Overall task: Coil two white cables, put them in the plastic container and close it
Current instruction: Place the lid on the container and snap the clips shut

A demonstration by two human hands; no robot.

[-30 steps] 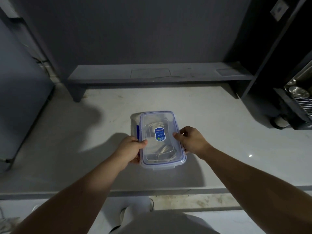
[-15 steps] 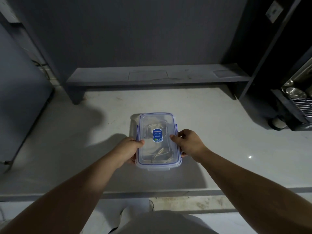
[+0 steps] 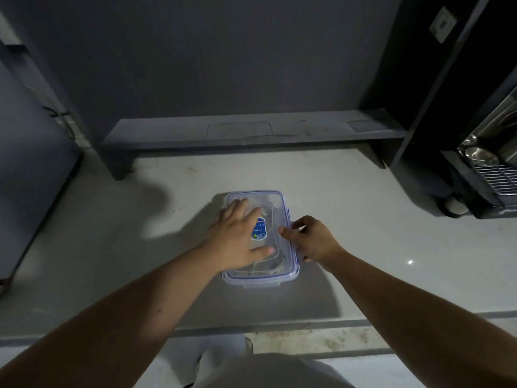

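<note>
Left hand [image 3: 237, 239] flat on clear lid [image 3: 275, 208], fingers straight, pointing 12 o'clock, plastic container [image 3: 260, 282] mid-counter [image 3: 363, 219], white cables [image 3: 265, 266] coiled inside under lid, right hand [image 3: 314, 239] at container's 3 o'clock edge, thumb and curled fingers pinching side clip [image 3: 288, 217]

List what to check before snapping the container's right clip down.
1. White cables inside the container: ok.
2. Lid covering the container: ok.
3. Left hand pressing flat on the lid: ok.
4. Right hand gripping the lid's right edge: ok.
5. Right clip snapped down: cannot tell.
6. Container flat on the counter: ok.
</note>
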